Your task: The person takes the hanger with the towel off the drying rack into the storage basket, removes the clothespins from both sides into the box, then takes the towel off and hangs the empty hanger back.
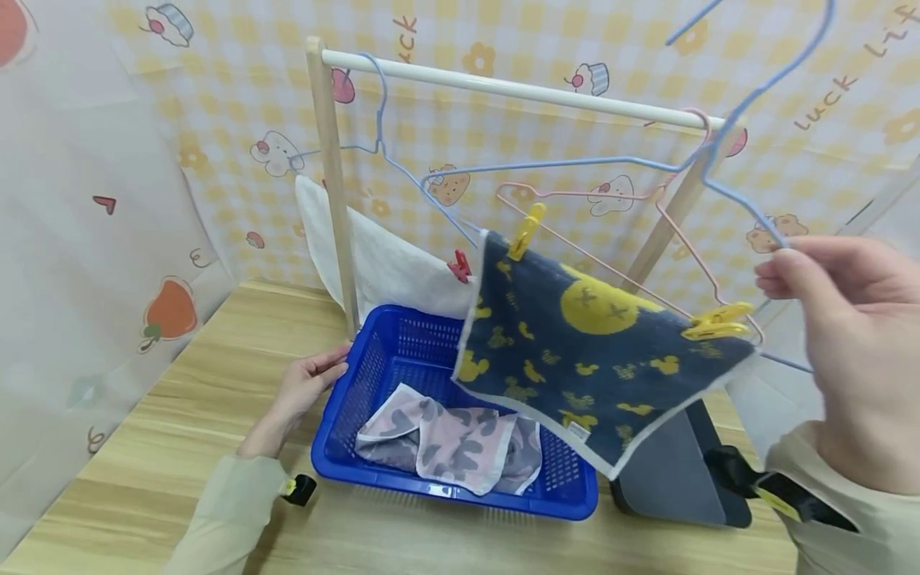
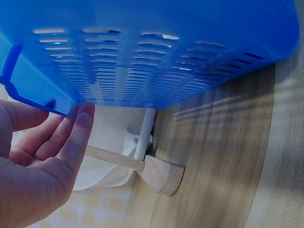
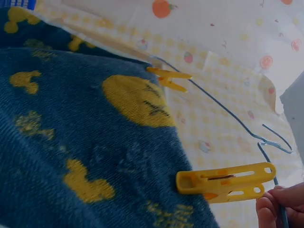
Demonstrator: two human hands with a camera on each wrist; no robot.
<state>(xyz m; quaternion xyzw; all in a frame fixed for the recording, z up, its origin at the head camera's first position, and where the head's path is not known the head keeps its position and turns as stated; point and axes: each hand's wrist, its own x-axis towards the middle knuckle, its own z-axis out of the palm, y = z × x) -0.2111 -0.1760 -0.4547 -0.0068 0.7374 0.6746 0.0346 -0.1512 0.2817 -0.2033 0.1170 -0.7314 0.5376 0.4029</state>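
Note:
My right hand pinches the sloping arm of a blue wire hanger between thumb and fingers. From that hanger hangs a dark blue towel with yellow figures and a white edge. Two yellow clothespins clip its upper corners; the nearer clothespin is close to my fingers in the right wrist view. At the left, my left hand holds the rim of a blue plastic basket, thumb and fingers on either side. A pink and grey cloth lies folded in the basket.
Behind the basket stands a rack with a white rail and wooden posts. Another blue hanger with a white towel and red clothespin hangs there, as does a pink hanger. A grey bin stands at right.

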